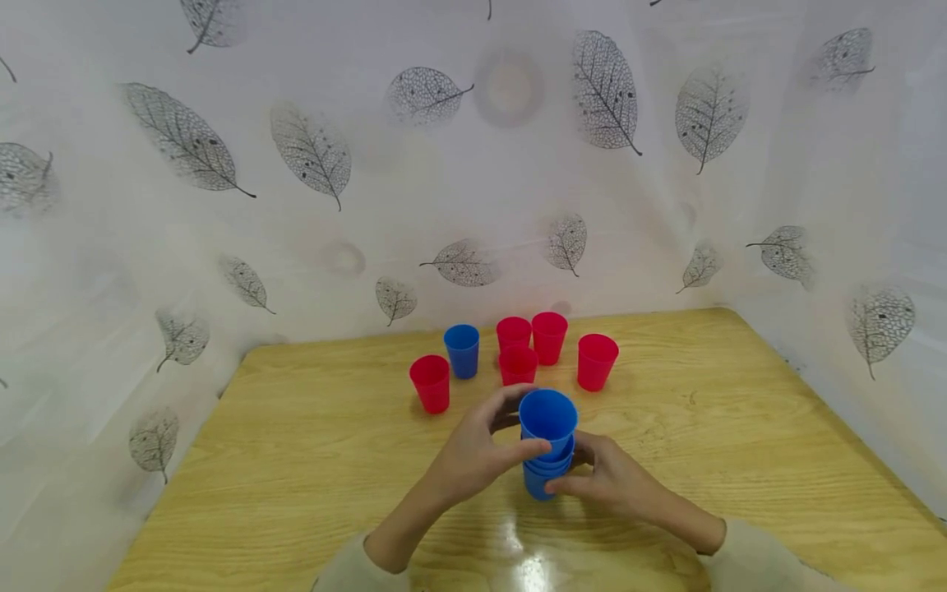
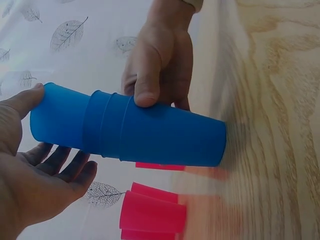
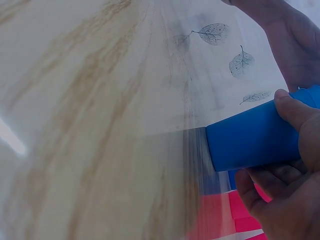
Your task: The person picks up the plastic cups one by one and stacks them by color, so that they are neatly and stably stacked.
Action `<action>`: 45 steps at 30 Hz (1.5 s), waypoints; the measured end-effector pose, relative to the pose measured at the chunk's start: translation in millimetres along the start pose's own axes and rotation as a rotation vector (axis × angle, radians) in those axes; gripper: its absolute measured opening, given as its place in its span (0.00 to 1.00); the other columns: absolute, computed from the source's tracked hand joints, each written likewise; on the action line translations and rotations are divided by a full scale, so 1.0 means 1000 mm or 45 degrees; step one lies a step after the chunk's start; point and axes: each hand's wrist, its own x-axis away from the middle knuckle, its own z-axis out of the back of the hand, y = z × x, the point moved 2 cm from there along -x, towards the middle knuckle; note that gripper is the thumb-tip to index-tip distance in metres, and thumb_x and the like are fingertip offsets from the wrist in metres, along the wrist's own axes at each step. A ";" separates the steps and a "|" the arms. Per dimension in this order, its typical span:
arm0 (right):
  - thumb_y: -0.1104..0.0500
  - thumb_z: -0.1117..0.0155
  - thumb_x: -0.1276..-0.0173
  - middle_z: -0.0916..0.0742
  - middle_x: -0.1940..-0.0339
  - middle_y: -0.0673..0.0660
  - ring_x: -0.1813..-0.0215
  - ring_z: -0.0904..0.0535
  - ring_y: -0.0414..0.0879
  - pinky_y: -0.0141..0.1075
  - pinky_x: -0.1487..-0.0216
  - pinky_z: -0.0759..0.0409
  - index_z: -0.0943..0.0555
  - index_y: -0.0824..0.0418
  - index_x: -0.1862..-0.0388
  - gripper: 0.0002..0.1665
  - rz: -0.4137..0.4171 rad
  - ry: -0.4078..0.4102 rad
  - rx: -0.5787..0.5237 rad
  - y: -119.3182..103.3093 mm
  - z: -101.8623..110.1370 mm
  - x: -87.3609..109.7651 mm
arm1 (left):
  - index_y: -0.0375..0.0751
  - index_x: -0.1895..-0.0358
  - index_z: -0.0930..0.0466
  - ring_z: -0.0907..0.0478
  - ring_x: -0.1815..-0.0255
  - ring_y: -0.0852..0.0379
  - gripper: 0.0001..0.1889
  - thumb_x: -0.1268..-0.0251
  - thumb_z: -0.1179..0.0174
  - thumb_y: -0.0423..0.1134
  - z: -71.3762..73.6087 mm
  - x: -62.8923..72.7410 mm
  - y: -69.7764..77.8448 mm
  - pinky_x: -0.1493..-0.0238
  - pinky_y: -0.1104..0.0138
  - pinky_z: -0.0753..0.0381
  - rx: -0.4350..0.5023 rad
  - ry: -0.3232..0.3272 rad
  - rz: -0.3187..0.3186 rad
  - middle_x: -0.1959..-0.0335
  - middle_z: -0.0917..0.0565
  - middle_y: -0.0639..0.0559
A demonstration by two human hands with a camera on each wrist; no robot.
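Near the front middle of the table, a stack of blue cups (image 1: pixel 538 485) stands upright, one nested in another. The topmost blue cup (image 1: pixel 548 423) sits partly inside the stack and sticks up well above the other rims. My left hand (image 1: pixel 473 454) holds this top cup between thumb and fingers, its thumb by the rim in the left wrist view. Lower down, my right hand (image 1: pixel 612 478) grips the stack, thumb on the near side and fingers round the far side. The right wrist view shows the stack's lower wall (image 3: pixel 255 137) within that grip.
Behind the hands stand several red cups, among them a left one (image 1: pixel 430 384), a middle one (image 1: pixel 518 362) and a right one (image 1: pixel 597 362). A single blue cup (image 1: pixel 462 352) is among them. A leaf-patterned sheet (image 1: pixel 355 238) hangs behind the wooden table (image 1: pixel 296 469).
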 end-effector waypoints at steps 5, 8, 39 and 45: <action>0.57 0.26 0.31 0.13 0.43 0.59 0.47 0.15 0.45 0.37 0.46 0.16 0.26 0.68 0.31 0.34 0.016 0.002 0.000 -0.001 0.000 0.000 | 0.44 0.27 0.30 0.27 0.30 0.50 0.32 0.31 0.30 0.40 0.001 0.001 -0.001 0.29 0.54 0.27 0.018 -0.001 -0.012 0.31 0.23 0.50; 0.57 0.26 0.31 0.12 0.44 0.58 0.47 0.15 0.44 0.38 0.46 0.16 0.25 0.68 0.31 0.34 0.030 0.011 0.003 -0.001 -0.001 0.000 | 0.42 0.28 0.29 0.27 0.30 0.52 0.30 0.31 0.31 0.38 0.001 0.002 -0.002 0.29 0.53 0.27 0.018 0.015 -0.032 0.32 0.22 0.49; 0.59 0.25 0.32 0.12 0.45 0.60 0.47 0.16 0.44 0.39 0.48 0.15 0.24 0.69 0.34 0.31 0.092 0.022 -0.019 -0.001 -0.001 -0.002 | 0.34 0.34 0.24 0.20 0.38 0.47 0.21 0.26 0.36 0.34 0.059 0.001 -0.026 0.37 0.64 0.20 0.037 0.389 -0.047 0.40 0.17 0.44; 0.59 0.25 0.32 0.12 0.45 0.60 0.47 0.16 0.43 0.39 0.48 0.15 0.24 0.69 0.34 0.32 0.087 0.019 -0.019 0.001 -0.002 -0.002 | 0.32 0.35 0.24 0.21 0.37 0.48 0.20 0.26 0.37 0.32 0.075 -0.003 -0.028 0.38 0.69 0.21 0.080 0.504 -0.010 0.40 0.17 0.43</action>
